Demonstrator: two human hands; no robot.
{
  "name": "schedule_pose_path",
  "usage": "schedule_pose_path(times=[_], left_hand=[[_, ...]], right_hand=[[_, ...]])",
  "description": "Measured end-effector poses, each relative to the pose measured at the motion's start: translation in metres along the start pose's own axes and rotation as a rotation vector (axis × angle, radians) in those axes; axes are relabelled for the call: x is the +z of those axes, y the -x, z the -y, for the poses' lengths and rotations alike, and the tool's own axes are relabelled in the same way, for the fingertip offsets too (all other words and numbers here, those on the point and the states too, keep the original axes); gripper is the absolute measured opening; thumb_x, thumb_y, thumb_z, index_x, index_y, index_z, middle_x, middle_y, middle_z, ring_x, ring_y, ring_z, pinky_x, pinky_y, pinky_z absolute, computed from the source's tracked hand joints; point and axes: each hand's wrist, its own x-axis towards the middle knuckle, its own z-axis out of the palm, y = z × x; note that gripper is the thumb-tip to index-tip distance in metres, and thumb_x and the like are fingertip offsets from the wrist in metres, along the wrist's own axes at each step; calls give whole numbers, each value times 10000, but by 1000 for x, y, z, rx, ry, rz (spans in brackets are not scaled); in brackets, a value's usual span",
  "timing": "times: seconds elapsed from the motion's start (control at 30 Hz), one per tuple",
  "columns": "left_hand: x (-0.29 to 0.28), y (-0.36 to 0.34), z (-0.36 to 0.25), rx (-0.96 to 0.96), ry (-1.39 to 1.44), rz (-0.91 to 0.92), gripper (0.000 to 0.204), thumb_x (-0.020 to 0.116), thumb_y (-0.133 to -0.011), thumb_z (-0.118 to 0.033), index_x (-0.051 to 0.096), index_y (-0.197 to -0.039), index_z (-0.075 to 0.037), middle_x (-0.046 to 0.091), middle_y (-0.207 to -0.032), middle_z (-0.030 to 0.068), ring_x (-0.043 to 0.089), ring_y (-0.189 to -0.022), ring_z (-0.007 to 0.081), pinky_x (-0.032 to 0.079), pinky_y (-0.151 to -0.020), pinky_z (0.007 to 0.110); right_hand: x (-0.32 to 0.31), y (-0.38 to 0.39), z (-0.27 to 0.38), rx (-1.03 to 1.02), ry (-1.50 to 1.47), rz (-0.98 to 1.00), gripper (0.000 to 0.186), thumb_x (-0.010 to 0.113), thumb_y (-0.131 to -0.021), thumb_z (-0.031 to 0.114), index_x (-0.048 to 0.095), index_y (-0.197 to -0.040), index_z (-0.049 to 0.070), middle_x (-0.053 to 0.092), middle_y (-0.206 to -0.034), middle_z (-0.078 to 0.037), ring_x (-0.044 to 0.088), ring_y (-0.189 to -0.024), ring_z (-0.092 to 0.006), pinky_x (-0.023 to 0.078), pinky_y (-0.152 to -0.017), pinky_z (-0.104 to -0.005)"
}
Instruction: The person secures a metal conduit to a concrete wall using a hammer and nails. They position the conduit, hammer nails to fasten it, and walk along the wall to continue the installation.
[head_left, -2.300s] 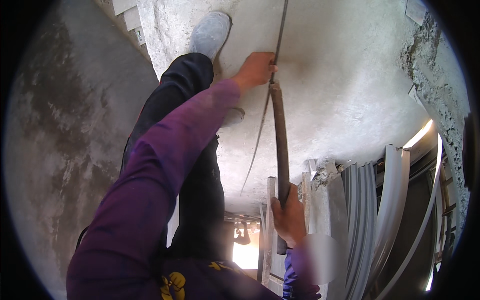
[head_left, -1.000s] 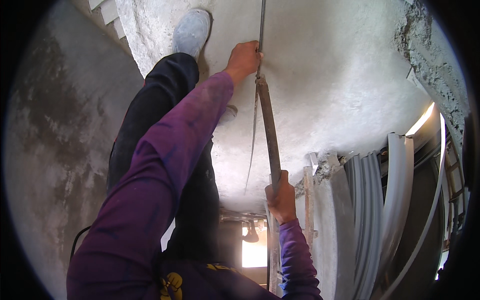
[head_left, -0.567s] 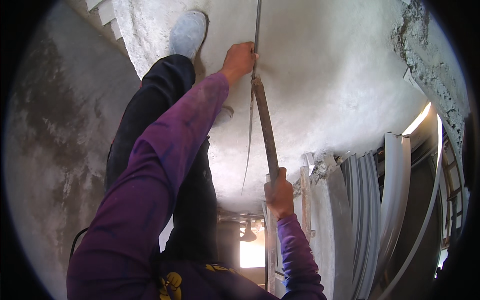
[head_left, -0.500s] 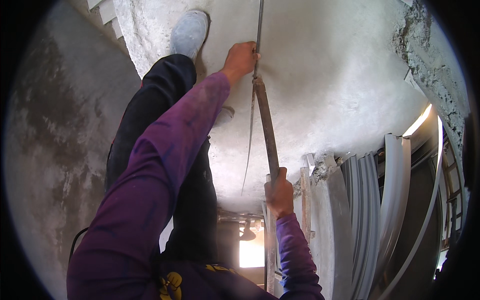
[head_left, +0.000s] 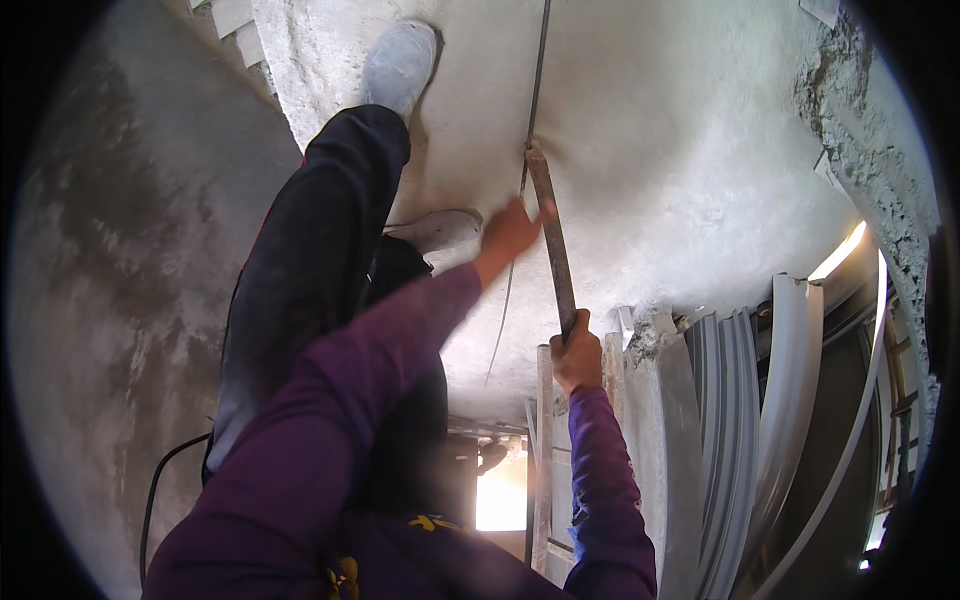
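My right hand (head_left: pixel 577 354) is closed round the lower end of a long, worn flat metal bar (head_left: pixel 552 230), which slants up and away. At the bar's far end, a thin dark steel rod (head_left: pixel 539 75) meets it and runs on toward the top of the view. Below that junction a thin length of the rod (head_left: pixel 504 318) trails down, slightly bent. My left hand (head_left: pixel 511 236) is over the rod, just left of the bar. Motion smears its fingers, so whether they grip the rod is unclear.
My dusty shoes (head_left: pixel 400 65) stand on a pale concrete surface (head_left: pixel 660 130). At lower right are a ladder (head_left: pixel 544 450), grey corrugated sheets (head_left: pixel 725 390) and a curved metal channel (head_left: pixel 795 350). Rough broken concrete (head_left: pixel 870 120) edges the far right. A black cable (head_left: pixel 155 490) hangs lower left.
My left hand has left the rod above the junction and come down toward me, beside the bar. My right hand and the bar's near end have shifted slightly up and right in view.
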Motion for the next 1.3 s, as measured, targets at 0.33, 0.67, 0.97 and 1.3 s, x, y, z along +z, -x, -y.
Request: schedule_pose_path(times=[0.33, 0.67, 0.97, 1.3], left_hand=[[96, 90, -50, -203, 401, -306, 446, 734, -963, -212, 401, -1180, -9, 693, -965, 328, 691, -962, 527, 538, -817, 579], [125, 61, 0, -24, 496, -400, 359, 684, -905, -99, 486, -1172, 35, 688, -953, 325, 689, -951, 514, 526, -822, 564], [135, 50, 25, 166, 477, -488, 345, 698, -905, -124, 508, -1148, 32, 689, -944, 298, 695, -911, 496, 517, -787, 541], [113, 43, -2, -4, 506, -475, 481, 632, -1018, -403, 509, -1225, 13, 666, -1044, 299, 665, -1007, 490, 499, -867, 561]], right_hand=[[11, -7, -6, -18, -24, 57, 308, 605, -976, 149, 413, -1170, 8, 707, -950, -334, 677, -954, -548, 521, -812, -609], [54, -27, -33, -76, 9, 34, 385, 593, -969, 129, 414, -1280, -11, 709, -1045, -331, 682, -1035, -521, 521, -884, -587], [87, -37, -48, -62, 1, -39, 392, 625, -976, 173, 406, -1257, 9, 710, -1046, -319, 684, -1030, -515, 525, -872, -589], [47, -28, -37, -198, -10, -58, 376, 637, -913, 78, 402, -1195, -1, 696, -900, -326, 679, -892, -544, 524, -768, -619]])
